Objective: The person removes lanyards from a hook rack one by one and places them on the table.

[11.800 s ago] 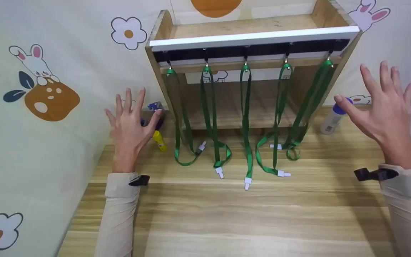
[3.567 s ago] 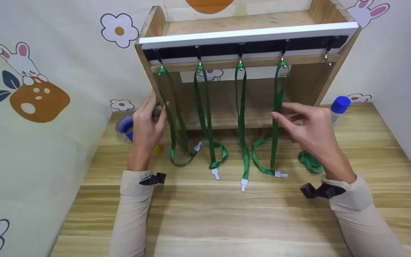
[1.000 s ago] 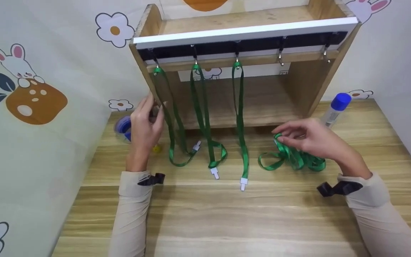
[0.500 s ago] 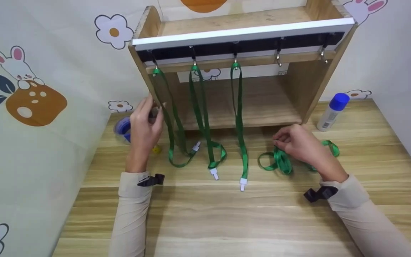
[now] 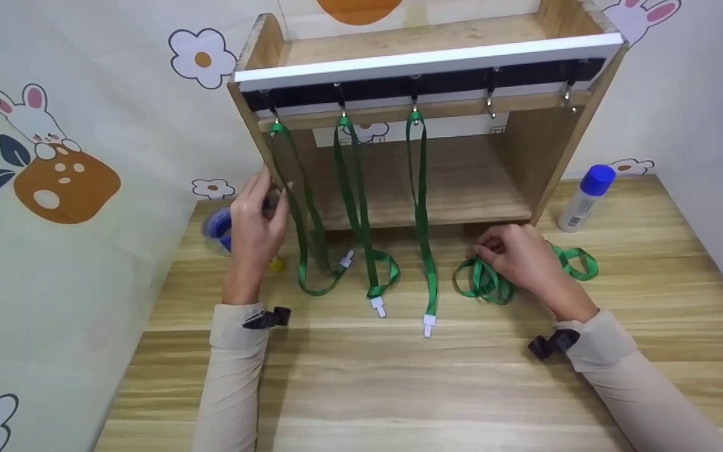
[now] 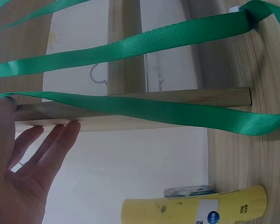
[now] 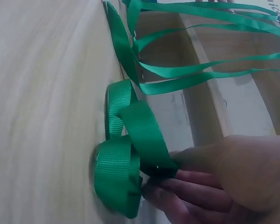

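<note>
At about five o'clock from the middle of the wooden rack [image 5: 455, 179], the grip of the right hand [image 5: 515, 254] was a close pinch, thumb against fingers, on a green lanyard [image 7: 147, 135]. That lanyard lay in loose coils on the worktop [image 5: 399, 389], toward eight o'clock of the hand, with one part held up at the fingertips. At eight o'clock from the rack's middle, the grip of the left hand [image 5: 251, 220] was slack, with nothing pinched; its nearly straight fingers rested against the left side panel [image 5: 250, 129].

Setting the lanyard down well seemed to call for lowering the pinched part onto its own coils before release, clear of the loose second lanyard [image 5: 590, 271] at three o'clock and the three hanging lanyards [image 5: 423, 216] toward ten. Light pressure on the panel would likely help steady the rack.

The head view gave the layout, with two bare hooks [image 5: 490, 103] at twelve and one o'clock from the right hand, but hid the pinch; the right wrist view showed the strap entering it. Only the left wrist view showed the printed side of the yellow glue stick [image 6: 228, 205]. The held lanyard's clip could not be made out, perhaps lost among the coils.
</note>
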A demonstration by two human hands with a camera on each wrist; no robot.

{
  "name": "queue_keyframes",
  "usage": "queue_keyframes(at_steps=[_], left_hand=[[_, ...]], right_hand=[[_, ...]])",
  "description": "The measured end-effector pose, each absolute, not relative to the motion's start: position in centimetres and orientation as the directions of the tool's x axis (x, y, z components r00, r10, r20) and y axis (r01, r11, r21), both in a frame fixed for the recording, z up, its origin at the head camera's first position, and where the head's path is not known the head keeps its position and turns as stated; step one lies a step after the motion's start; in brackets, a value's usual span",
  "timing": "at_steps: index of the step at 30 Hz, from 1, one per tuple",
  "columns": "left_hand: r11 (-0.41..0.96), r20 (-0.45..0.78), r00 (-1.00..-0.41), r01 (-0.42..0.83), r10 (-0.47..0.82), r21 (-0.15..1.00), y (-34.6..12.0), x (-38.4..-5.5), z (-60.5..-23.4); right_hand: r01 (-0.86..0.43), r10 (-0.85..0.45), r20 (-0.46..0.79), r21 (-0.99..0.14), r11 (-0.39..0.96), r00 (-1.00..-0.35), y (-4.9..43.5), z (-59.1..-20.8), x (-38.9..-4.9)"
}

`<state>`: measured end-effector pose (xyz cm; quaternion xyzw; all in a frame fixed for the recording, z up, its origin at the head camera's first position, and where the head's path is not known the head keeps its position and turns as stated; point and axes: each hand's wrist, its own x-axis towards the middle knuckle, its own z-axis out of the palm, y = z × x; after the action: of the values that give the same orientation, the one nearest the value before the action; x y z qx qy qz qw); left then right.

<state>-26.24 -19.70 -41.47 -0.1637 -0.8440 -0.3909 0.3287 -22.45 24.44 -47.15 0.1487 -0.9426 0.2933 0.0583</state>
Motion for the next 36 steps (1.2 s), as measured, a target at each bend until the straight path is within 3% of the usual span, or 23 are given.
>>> queue_keyframes(at_steps=[16,25,36], left_hand=[[0.655,0.701,-0.713,0.541,0.025,0.527,-19.9,-26.2,-41.5],[0.652,0.702,-0.712,0.550,0.039,0.522,-19.9,-26.3,-41.5],[0.635,0.720,-0.693,0.573,0.037,0.518,-19.7,-26.6,-41.7]], right_hand=[[-0.270,-0.238,0.128,-0.513,0.815,-0.963,24.9,-44.4,-21.9],[-0.350,-0.205,0.301,-0.586,0.731,-0.931,22.3,-42.2,-21.2],[-0.497,-0.149,0.494,-0.712,0.497,-0.857,17.6,-39.9,-21.4]])
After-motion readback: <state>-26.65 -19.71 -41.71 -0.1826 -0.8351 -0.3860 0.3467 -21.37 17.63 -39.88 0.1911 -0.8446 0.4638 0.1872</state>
